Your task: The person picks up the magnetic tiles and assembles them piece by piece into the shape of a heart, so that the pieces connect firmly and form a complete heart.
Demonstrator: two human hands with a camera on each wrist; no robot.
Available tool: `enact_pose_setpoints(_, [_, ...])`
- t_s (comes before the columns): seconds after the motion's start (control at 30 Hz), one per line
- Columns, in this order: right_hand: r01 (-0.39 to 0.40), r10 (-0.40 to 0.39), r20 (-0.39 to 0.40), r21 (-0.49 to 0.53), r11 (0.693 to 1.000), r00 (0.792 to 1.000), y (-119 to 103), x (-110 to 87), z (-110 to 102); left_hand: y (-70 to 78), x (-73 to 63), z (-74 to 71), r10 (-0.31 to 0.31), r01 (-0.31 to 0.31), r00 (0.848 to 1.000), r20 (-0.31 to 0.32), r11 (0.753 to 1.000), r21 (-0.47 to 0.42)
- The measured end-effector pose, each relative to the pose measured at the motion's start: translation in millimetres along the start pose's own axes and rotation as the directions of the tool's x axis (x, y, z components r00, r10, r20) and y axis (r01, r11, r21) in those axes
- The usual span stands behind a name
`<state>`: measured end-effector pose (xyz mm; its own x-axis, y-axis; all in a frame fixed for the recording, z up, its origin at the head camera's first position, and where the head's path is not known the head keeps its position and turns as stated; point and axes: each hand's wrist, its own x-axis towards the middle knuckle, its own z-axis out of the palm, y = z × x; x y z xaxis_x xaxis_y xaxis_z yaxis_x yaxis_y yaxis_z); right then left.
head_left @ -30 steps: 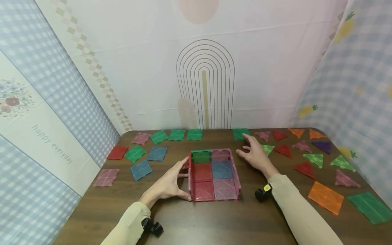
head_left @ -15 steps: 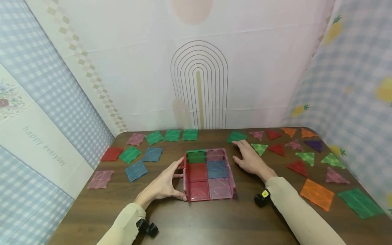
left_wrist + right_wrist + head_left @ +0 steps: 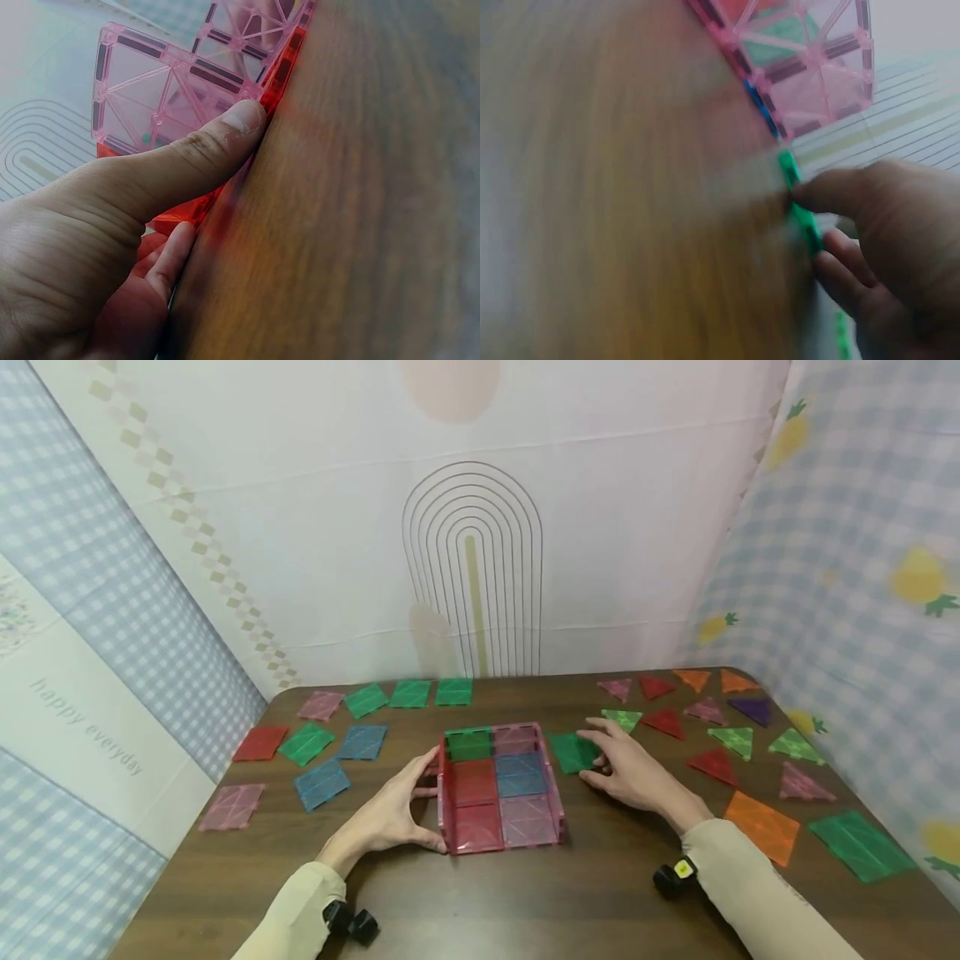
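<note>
An open-topped box of translucent magnetic tiles (image 3: 522,823) sits mid-table, with red, pink, blue and green squares in its floor and upright walls. My left hand (image 3: 386,814) holds its left side: the thumb lies at the near left corner, as the left wrist view also shows, and the fingers are along the left wall. Just right of the box, my right hand (image 3: 630,768) pinches a green square magnetic tile (image 3: 567,752) by its edge. In the right wrist view, that green tile (image 3: 787,166) is low over the wood, near the pink wall (image 3: 821,97).
Loose square tiles in green, blue (image 3: 322,783), red (image 3: 260,743) and pink lie to the left. Triangular tiles (image 3: 714,765) are spread on the right, with an orange tile (image 3: 761,827) and a large green tile (image 3: 862,846) nearer. A patterned cloth (image 3: 337,568) hangs behind the table.
The right hand has taken the green square from the table's back edge and brought it toward the box's right side. The left hand stays at the box. The head view has shifted slightly right.
</note>
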<state>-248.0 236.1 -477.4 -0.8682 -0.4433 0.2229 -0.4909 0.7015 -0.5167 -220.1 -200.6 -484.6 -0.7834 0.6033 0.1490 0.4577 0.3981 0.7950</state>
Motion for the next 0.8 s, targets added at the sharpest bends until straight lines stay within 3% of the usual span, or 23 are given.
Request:
enact_pose_setpoints(0.17, [0.002,-0.002,0.081,0.007,1.000,0.997,-3,-7.4,-9,0.8,-0.5,-1.4,-0.008,0.008,1.000,0.001,1.000,0.003])
enact_pose_setpoints(0.4, [-0.105,0.108,0.034,-0.058,0.993,0.994,-5,-19.9,-15,2.8,2.1,-0.6,-0.011,0.012,1.000,0.010,1.000,-0.016])
enact_pose_setpoints(0.5, [-0.141,0.143,0.039,-0.032,0.989,0.989,-5,-26.9,-17,3.2,2.9,-0.9,-0.011,0.011,1.000,0.010,1.000,-0.009])
enact_pose_setpoints(0.6, [-0.164,0.159,0.072,0.075,0.984,0.985,-3,-35.0,-20,3.6,3.5,-2.1,-0.022,0.022,1.000,0.013,1.000,0.001])
enact_pose_setpoints(0.67, [-0.179,0.162,0.104,0.196,0.964,0.981,0,-41.6,-22,4.1,3.7,-2.6,-0.031,0.031,0.999,0.014,1.000,0.004])
enact_pose_setpoints(0.8, [-0.180,0.129,0.140,0.465,0.867,0.982,9,-56.1,-26,4.1,4.7,-1.6,-0.030,0.030,0.999,0.015,1.000,0.002])
